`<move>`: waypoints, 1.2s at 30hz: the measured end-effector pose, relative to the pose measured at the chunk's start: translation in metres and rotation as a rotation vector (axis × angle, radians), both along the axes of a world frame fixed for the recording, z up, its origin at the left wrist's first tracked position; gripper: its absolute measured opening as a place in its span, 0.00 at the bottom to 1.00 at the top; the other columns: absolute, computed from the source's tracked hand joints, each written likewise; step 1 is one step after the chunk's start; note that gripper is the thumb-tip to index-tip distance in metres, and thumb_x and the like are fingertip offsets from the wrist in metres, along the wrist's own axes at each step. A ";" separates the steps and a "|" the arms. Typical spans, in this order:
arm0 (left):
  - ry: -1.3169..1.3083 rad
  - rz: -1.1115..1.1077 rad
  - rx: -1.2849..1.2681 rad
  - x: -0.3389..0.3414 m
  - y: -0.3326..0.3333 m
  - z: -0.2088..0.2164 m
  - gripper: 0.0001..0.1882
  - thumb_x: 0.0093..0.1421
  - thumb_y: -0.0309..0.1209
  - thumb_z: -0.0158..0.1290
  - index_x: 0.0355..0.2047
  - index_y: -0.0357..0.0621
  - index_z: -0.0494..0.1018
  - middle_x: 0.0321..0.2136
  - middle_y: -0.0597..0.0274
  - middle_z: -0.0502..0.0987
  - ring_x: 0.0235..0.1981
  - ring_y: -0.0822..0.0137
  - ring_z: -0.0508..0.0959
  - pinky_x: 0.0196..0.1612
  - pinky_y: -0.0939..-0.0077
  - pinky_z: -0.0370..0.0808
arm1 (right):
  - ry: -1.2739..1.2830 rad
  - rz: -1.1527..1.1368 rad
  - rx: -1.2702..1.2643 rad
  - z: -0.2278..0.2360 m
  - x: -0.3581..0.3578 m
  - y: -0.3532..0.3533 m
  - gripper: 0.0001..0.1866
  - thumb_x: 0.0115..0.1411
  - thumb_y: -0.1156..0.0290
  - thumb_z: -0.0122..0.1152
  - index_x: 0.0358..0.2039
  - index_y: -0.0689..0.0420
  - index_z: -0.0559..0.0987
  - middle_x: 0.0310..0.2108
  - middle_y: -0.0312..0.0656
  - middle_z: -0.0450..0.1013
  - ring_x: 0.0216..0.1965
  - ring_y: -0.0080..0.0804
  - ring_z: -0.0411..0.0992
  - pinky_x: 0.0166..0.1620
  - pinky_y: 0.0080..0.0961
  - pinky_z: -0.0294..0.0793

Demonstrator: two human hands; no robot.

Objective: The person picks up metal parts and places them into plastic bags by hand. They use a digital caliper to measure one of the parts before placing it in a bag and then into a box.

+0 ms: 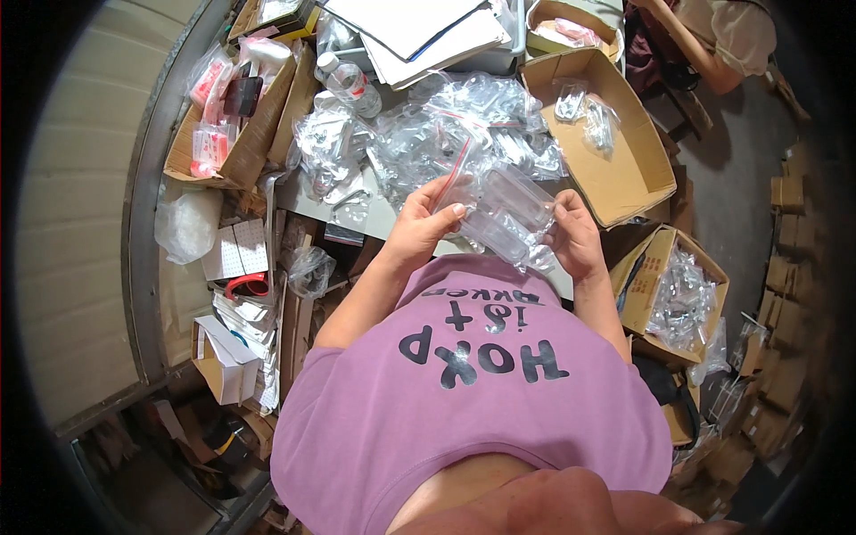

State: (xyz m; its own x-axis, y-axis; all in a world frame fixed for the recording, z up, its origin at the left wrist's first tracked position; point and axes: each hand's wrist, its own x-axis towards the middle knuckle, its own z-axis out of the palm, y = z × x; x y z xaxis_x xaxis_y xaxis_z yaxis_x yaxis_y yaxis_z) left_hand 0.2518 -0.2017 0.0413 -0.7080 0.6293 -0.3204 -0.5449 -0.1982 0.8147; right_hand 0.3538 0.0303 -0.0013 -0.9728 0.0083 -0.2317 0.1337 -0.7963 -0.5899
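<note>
The clear plastic bag (504, 218) can slip from the person's hands, because the film looks smooth and it is held only at its ends; its red zip strip may also stay badly closed if it is pressed crooked. The left hand (419, 227) pinches the upper left corner of the bag, thumb on top. The right hand (575, 236) has its fingers closed around the right end. The bag is in the air, just above the edge of the table (379, 214), near the heap of similar bags (446, 125) and the open cardboard box (615, 169)
</note>
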 end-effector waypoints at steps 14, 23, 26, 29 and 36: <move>-0.219 0.038 0.318 0.009 -0.016 -0.010 0.21 0.58 0.30 0.45 0.52 0.39 0.60 0.46 0.57 0.69 0.48 0.65 0.69 0.52 0.65 0.65 | -0.012 -0.081 -0.174 0.007 -0.026 -0.063 0.03 0.62 0.72 0.43 0.37 0.55 0.63 0.36 0.42 0.70 0.34 0.29 0.73 0.35 0.25 0.77; -0.254 0.077 0.315 -0.006 -0.054 -0.009 0.16 0.62 0.33 0.40 0.48 0.38 0.61 0.43 0.55 0.71 0.41 0.65 0.75 0.42 0.69 0.75 | -0.021 -0.022 0.111 -0.005 -0.039 -0.090 0.07 0.61 0.71 0.46 0.38 0.57 0.61 0.35 0.42 0.70 0.35 0.27 0.72 0.39 0.25 0.76; -0.228 0.190 0.225 -0.015 -0.065 -0.027 0.14 0.62 0.33 0.40 0.45 0.38 0.63 0.39 0.57 0.73 0.39 0.66 0.76 0.42 0.69 0.75 | -0.085 -0.023 0.333 -0.009 -0.044 -0.094 0.07 0.60 0.72 0.47 0.37 0.57 0.62 0.35 0.41 0.70 0.35 0.26 0.72 0.38 0.23 0.74; -0.217 0.331 0.217 -0.038 -0.087 -0.034 0.15 0.62 0.32 0.40 0.47 0.37 0.61 0.41 0.53 0.72 0.42 0.59 0.74 0.45 0.60 0.73 | -0.145 -0.125 0.495 -0.006 -0.047 -0.093 0.07 0.59 0.73 0.50 0.36 0.57 0.63 0.34 0.42 0.70 0.32 0.24 0.71 0.35 0.18 0.71; -0.114 0.756 0.339 -0.131 -0.140 -0.043 0.15 0.62 0.33 0.41 0.44 0.36 0.64 0.42 0.54 0.71 0.44 0.62 0.71 0.51 0.63 0.67 | -0.306 -0.663 0.662 -0.034 -0.049 -0.046 0.09 0.55 0.73 0.54 0.34 0.58 0.65 0.23 0.32 0.61 0.22 0.17 0.61 0.26 0.15 0.63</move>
